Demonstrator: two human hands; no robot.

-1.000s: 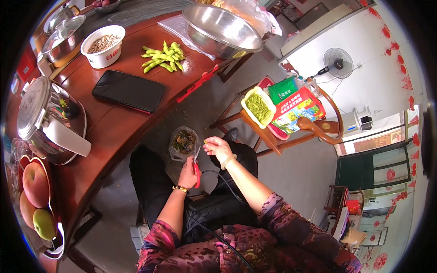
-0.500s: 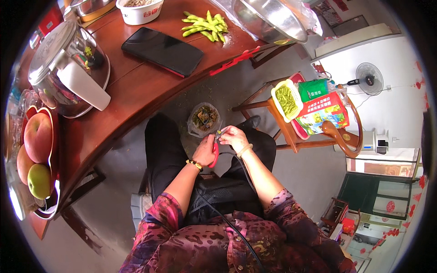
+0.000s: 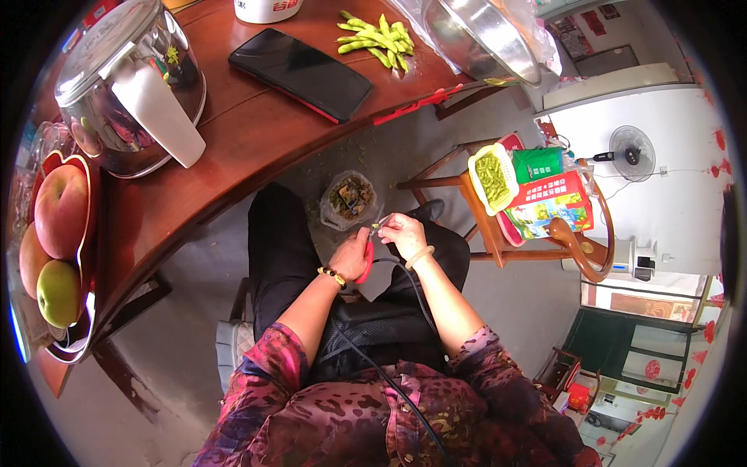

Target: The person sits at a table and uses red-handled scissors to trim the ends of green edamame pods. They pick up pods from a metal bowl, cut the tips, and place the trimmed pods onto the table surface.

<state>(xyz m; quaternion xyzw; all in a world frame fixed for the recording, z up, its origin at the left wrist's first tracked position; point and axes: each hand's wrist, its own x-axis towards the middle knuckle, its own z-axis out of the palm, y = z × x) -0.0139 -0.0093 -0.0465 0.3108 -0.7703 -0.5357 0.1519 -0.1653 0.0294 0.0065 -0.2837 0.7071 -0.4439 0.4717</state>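
My left hand (image 3: 350,255) is closed round the red handles of a pair of scissors (image 3: 366,263), held over my lap. Their blades point up toward my right hand (image 3: 405,234). The fingertips of that hand pinch a small green piece, which looks like a soybean pod (image 3: 377,226), at the blades. My fingers partly hide it. Beyond my hands, on the floor between my feet, a clear plastic bag (image 3: 333,221) holds green and brown scraps. A loose pile of green pods (image 3: 379,39) lies on the wooden table (image 3: 233,156) ahead.
On the table are a black phone (image 3: 303,74), a kettle-like jug with a white handle (image 3: 159,117), fruit (image 3: 61,210) and a metal bowl (image 3: 475,35). A wooden chair (image 3: 475,226) at the right carries a yellow basket (image 3: 477,187) of pods and bright packages (image 3: 548,204).
The view has shifted slightly, so the table things appear a little higher and the pods farther right. Both hands keep nearly the same pose at the scissors.
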